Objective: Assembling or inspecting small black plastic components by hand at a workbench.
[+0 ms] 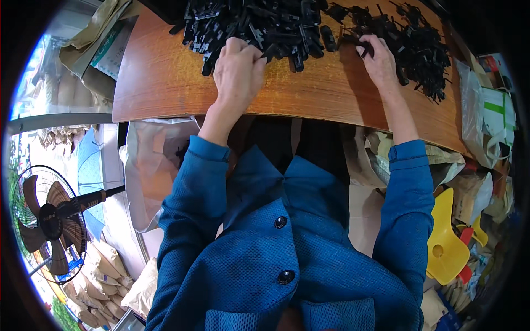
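A large heap of small black plastic parts (259,27) lies at the far edge of the wooden table (309,94). My left hand (236,74) is at the heap's near edge, its fingers curled in among the parts. Its fingertips are hidden, so what they pinch does not show. To the right, my right hand (380,63) is closed, with a small black plastic part (362,51) between thumb and fingers. Just beyond and right of that hand spreads a second pile of thinner, tangled black pieces (425,49). One loose black part (328,38) sits between the two piles.
A white bag (157,165) hangs open below the table's left front edge, and another sack (381,157) is under its right side. On the left stand a fan (52,220) and stacked sacks (99,276). A yellow plastic piece (444,243) lies among clutter at right.
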A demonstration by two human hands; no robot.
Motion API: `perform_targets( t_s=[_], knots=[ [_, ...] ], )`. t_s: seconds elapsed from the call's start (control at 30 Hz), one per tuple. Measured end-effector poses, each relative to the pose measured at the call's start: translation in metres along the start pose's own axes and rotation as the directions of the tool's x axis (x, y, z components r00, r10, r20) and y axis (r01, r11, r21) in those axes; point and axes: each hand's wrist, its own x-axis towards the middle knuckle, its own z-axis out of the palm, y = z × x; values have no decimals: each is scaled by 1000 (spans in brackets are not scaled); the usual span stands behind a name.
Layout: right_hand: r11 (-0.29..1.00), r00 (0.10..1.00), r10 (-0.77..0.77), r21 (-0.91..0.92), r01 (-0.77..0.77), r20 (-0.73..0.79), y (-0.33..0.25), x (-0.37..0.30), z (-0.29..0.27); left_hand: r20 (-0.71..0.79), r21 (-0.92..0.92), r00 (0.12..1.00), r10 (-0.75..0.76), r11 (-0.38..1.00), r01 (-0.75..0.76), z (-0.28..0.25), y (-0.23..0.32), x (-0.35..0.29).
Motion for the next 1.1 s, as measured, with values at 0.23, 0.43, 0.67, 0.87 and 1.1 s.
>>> perform_targets(
  t_s=[0.23, 0.43, 0.67, 0.87, 1.1],
  knots=[
    [402, 803, 562, 782, -477, 201, -43, -9, -27, 634, -768, 736, -240, -85, 634, -1, 38, -2],
    [332, 876, 473, 901, -280, 97, -107, -35, -15, 645, -761, 742, -183, -245, 601, 11, 60, -11],
    [299, 967, 243, 943, -147, 74, -132, -47, -17, 760, -599, 650, -17, -407, 690, -4, 61, -20],
    [496, 986, -108, 867, -55, 124, -138, -54, -27, 825, -373, 546, 147, -585, 721, -14, 40, -36],
    [653, 980, -171, 757, 36, 101, -145, -63, -25, 849, -395, 521, 94, -541, 742, -15, 36, -44]
  ],
)
